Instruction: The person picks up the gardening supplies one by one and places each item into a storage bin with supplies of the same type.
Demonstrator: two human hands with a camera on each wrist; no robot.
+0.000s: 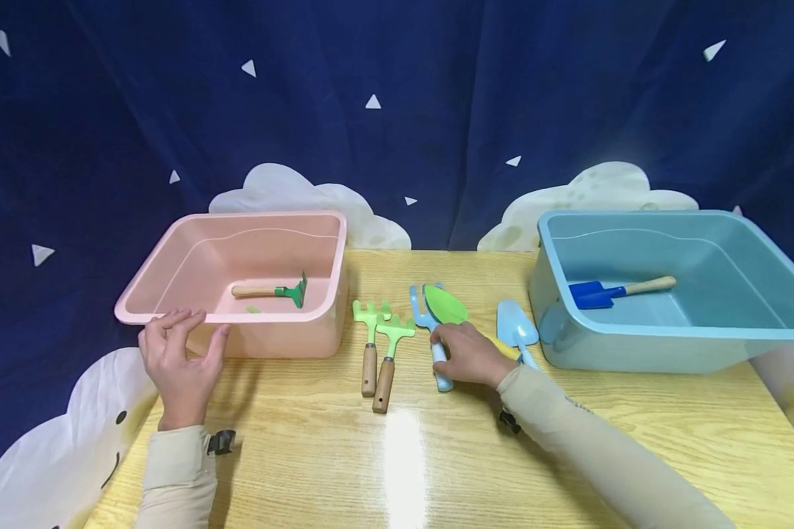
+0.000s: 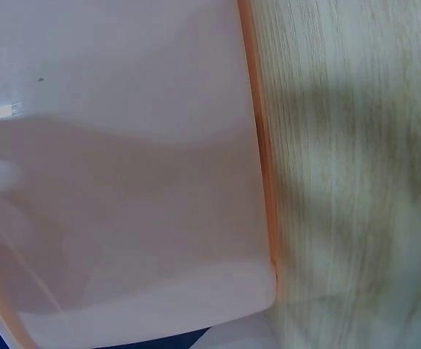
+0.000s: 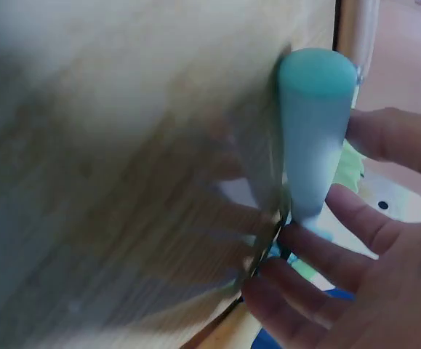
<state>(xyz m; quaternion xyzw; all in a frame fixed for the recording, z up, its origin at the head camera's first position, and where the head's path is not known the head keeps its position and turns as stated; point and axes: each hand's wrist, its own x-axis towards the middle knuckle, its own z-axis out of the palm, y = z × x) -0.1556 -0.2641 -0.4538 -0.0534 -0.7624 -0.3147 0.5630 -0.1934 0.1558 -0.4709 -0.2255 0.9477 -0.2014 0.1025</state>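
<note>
The light-blue, round-handled fork (image 1: 426,319) is lying on the pale wooden desk (image 1: 291,455) directly under the nearer right hand (image 1: 471,354), its long axis running roughly front to back with the tines pointing away, while thumb and fingers are narrowly flanking the handle, though I cannot tell whether they are gripping it. The left hand (image 1: 184,367) is hovering well apart, fingers loosely spread by the pink plastic bin's (image 1: 304,317) near rim. Bare desk is stretching toward the person, while the green leaf-shaped trowel (image 1: 446,305) is crowding the fork's right side

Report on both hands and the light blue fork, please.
Right hand at handle of light blue fork, grip unclear. Left hand at rim of pink bin. Possible obstruction: green trowel overlapping fork's head.
</note>
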